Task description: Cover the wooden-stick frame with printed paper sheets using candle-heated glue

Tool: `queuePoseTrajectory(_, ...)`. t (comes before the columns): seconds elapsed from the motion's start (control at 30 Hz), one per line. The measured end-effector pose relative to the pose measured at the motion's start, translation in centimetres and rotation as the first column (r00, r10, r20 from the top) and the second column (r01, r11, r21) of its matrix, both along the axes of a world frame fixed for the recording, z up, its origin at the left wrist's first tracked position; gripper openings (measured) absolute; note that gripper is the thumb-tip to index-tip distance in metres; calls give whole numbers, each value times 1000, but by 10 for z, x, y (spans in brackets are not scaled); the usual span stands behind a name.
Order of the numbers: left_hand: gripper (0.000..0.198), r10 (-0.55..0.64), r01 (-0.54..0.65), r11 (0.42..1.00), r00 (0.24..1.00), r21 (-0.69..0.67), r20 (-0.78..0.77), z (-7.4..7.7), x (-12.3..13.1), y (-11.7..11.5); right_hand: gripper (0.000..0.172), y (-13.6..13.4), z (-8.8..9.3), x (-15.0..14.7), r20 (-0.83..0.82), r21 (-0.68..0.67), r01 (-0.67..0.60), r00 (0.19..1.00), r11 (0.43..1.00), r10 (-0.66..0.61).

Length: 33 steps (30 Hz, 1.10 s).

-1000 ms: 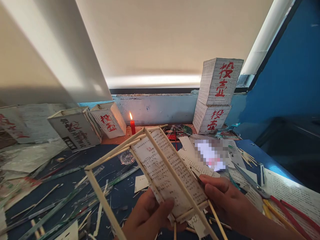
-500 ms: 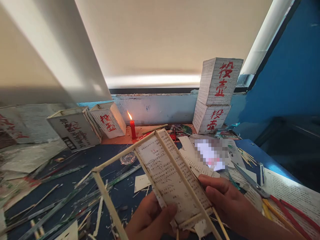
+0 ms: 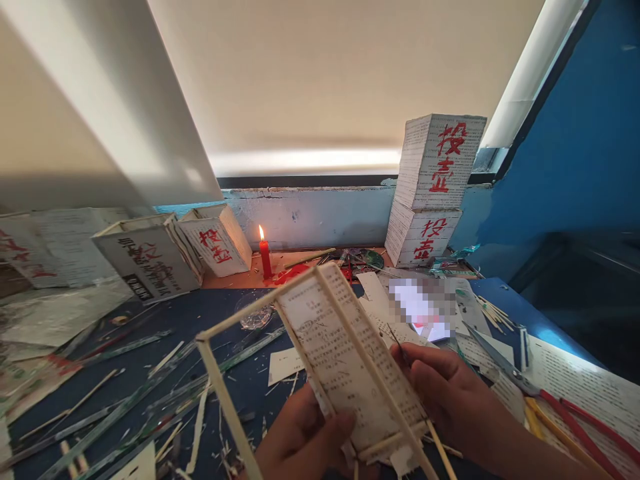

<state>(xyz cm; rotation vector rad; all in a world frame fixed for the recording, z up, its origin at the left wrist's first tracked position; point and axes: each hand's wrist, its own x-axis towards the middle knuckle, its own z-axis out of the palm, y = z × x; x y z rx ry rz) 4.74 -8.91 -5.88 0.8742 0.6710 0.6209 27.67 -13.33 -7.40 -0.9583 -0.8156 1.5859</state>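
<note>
My left hand (image 3: pixel 313 433) is closed on a frame of pale wooden sticks (image 3: pixel 225 400), thumb pressed on the lower part. Printed paper panels (image 3: pixel 333 353) cover part of this frame, while its left side is bare sticks. At the frame's right edge, my right hand (image 3: pixel 445 393) is closed in a pinch, with a thin dark pointed sliver (image 3: pixel 397 339) sticking out between thumb and forefinger. What exactly the sliver is cannot be made out. Beneath the right hand, a loose stick (image 3: pixel 440 447) slants down from the frame's lower corner.
A lit red candle (image 3: pixel 265 259) burns behind the frame. Paper-covered boxes with red characters stand stacked (image 3: pixel 425 167) at right and side by side (image 3: pixel 215 243) at left. Pliers (image 3: pixel 520 380) with red handles, a phone (image 3: pixel 425 310), paper sheets and stick scraps lie around.
The frame has shifted slightly right and down. My right hand has drawn its fingers into a pinch, and the dark pointed sliver now shows there. The candle flame stands straighter.
</note>
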Motion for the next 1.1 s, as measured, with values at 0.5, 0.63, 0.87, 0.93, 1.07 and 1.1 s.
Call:
queuePoseTrajectory(0.5,41,232,-232,972,973,-33,8,6,3,8,34,-2,15,0,156,-41,-15,988,999,21)
queuePoseTrajectory(0.63,41,229,-229,972,973,-44,-1,6,3,7,35,0,2,1,142,51,-72,988,996,64)
queuePoseTrajectory(0.87,41,206,-205,977,979,-51,7,3,3,7,37,-4,-20,7,109,19,34,993,999,-36)
queuePoseTrajectory(0.93,40,193,-192,980,981,-48,0,2,2,6,40,-5,-19,7,89,11,41,995,999,-41)
queuePoseTrajectory(1.07,40,136,-136,991,991,-1,-9,3,0,3,43,-3,-14,4,49,-31,12,999,999,-11)
queuePoseTrajectory(1.1,39,128,-128,992,992,8,-18,4,0,2,43,-3,-14,4,41,-36,-1,999,999,2)
